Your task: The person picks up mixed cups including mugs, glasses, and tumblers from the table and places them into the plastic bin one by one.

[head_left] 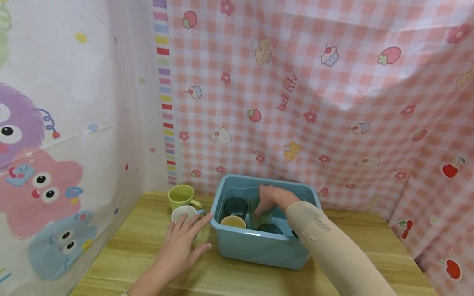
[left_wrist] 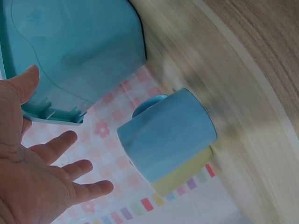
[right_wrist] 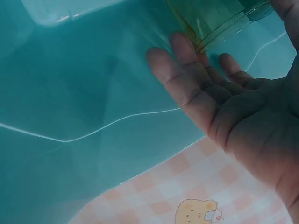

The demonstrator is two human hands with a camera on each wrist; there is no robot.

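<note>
My right hand (head_left: 272,197) reaches down into a blue plastic bin (head_left: 259,250) and grips a clear green glass cup (head_left: 254,209). In the right wrist view the green glass (right_wrist: 219,21) sits between the thumb and the fingers, near its rim. My left hand (head_left: 179,244) is spread, fingers straight, left of the bin and holding nothing. Just beyond its fingertips stands a mug (head_left: 181,210), white inside; the left wrist view shows its blue outside (left_wrist: 168,135), apart from the fingers. Behind it is a yellow-green mug (head_left: 180,194).
Inside the bin are a dark glass (head_left: 235,207), a cream-yellow cup (head_left: 233,222) and another dark glass (head_left: 269,228) near the front wall. The bin stands on a wooden table (head_left: 137,238). A pink checked cloth (head_left: 237,102) hangs behind, and a white printed cloth (head_left: 92,164) at left.
</note>
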